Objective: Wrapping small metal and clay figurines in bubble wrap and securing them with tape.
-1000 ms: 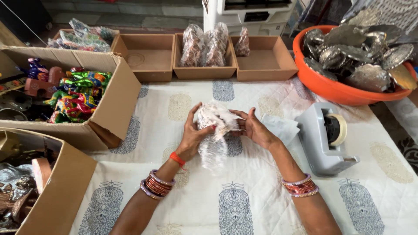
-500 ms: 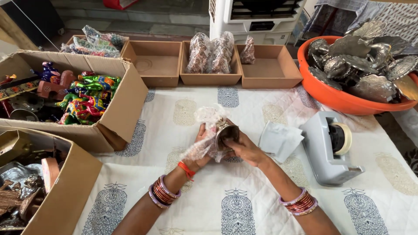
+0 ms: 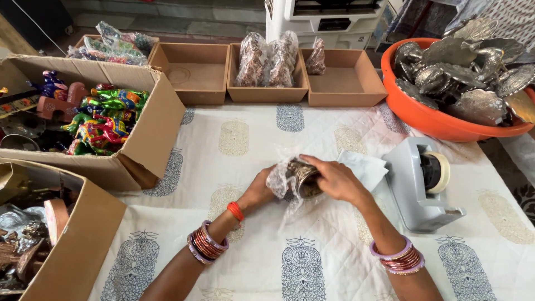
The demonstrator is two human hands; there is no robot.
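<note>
My left hand (image 3: pixel 259 189) and my right hand (image 3: pixel 334 179) both grip a small dark metal piece (image 3: pixel 305 177) partly covered in clear plastic wrap (image 3: pixel 280 179), low over the printed white cloth (image 3: pixel 251 139). The left hand holds the wrapped side, the right hand covers the bare metal end. A loose tail of wrap hangs down toward the cloth. Folded white sheets (image 3: pixel 365 167) lie just right of my right hand. Bangles sit on both wrists.
A grey tape dispenser (image 3: pixel 418 184) stands to the right. An orange tub (image 3: pixel 429 120) of silver metal figures is at far right. Three brown trays (image 3: pixel 267 92) line the back, the middle one holding wrapped pieces. Cardboard boxes (image 3: pixel 150 145) with colourful figures stand at left.
The wrapped piece has been lowered and turned on its side, with the metal end now showing under my right hand. The view has shifted slightly.
</note>
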